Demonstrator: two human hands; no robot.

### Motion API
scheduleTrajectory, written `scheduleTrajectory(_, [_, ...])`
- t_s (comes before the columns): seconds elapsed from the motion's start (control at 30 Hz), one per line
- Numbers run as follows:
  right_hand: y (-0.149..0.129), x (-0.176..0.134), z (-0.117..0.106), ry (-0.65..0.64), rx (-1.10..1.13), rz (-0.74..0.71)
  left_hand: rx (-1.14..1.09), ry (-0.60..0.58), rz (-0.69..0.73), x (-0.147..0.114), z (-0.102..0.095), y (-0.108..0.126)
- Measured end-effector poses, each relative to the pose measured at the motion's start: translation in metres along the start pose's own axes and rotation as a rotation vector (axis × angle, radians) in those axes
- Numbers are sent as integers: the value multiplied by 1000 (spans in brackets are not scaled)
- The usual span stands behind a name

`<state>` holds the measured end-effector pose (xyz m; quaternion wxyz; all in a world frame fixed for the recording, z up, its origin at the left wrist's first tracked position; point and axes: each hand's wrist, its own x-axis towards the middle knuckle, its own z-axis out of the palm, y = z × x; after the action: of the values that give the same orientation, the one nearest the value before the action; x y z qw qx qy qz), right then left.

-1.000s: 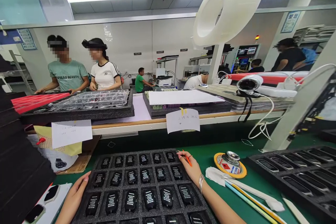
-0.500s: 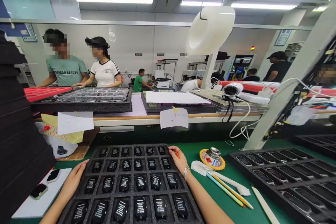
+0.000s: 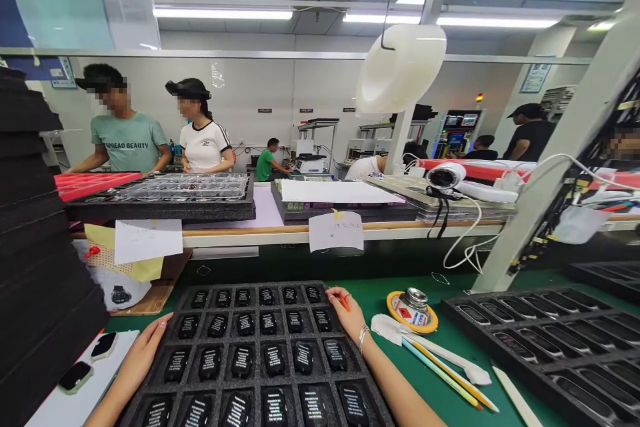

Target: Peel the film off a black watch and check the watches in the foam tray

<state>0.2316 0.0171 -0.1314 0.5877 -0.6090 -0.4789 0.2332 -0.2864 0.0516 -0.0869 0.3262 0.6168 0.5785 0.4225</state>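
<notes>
A black foam tray (image 3: 261, 380) lies on the green bench in front of me, with rows of pockets. Each visible pocket has a small black watch-like device (image 3: 275, 360) with white text on its screen. My left hand (image 3: 150, 341) holds the tray's left side, thumb near the upper edge. At the far right corner, my right hand (image 3: 350, 315) grips the tray's edge. A thin orange stick (image 3: 344, 302), perhaps a pen, shows between the right hand's fingers; most of it is hidden.
Right of the tray are a metal-topped can (image 3: 414, 303) in a yellow tape roll (image 3: 430, 325), pencils (image 3: 445, 373) and a pale flat stick (image 3: 515, 395). Another foam tray (image 3: 530, 320) holds dark bands. Stacked black foam (image 3: 40, 227) stands left, near two watches (image 3: 76, 375). Co-workers stand behind the shelf.
The whole view has shifted slightly, so the bench appears a little lower and further right. My hands stay on the tray. The white-shirted co-worker's hand has drawn in toward the body.
</notes>
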Motion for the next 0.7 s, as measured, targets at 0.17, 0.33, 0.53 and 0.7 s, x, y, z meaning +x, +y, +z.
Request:
scheduleTrajectory(0.17, [1, 1, 1, 32, 17, -29, 22, 3, 0, 0, -1, -7])
scheduleTrajectory(0.33, [2, 1, 1, 43, 36, -44, 60, -3, -35, 0, -1, -4])
scheduleTrajectory(0.53, [-5, -4, -2, 35, 43, -121, 106, -18, -101, -1, 0, 3])
scheduleTrajectory(0.7, [-31, -19, -11, -25, -76, -276, 137, -23, -73, -2, 0, 4])
